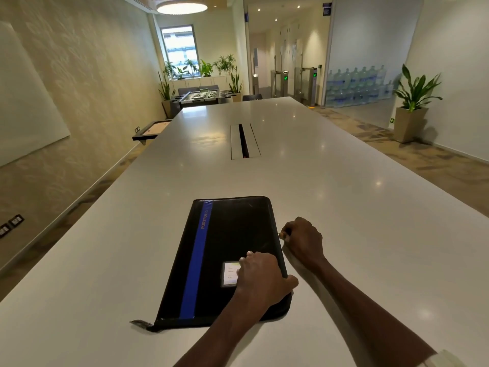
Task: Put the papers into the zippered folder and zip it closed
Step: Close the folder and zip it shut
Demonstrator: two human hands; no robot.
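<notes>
Zippered folder [225,260] lies flat near worktop's [344,207] near edge. Left hand [260,278] presses its cover, fingers relaxed, thumb hooked over rt edge. Right hand [304,241], fingers pinched together (prob. on zip pull), touches rt edge.

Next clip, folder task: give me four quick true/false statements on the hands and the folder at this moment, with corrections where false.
1. The black zippered folder with a blue stripe lies flat on the white table. True.
2. The left hand is lifted clear of the folder. False: it rests on the cover.
3. The right hand pinches something at the folder's right edge. True.
4. Loose papers lie beside the folder. False: none are visible.
</notes>
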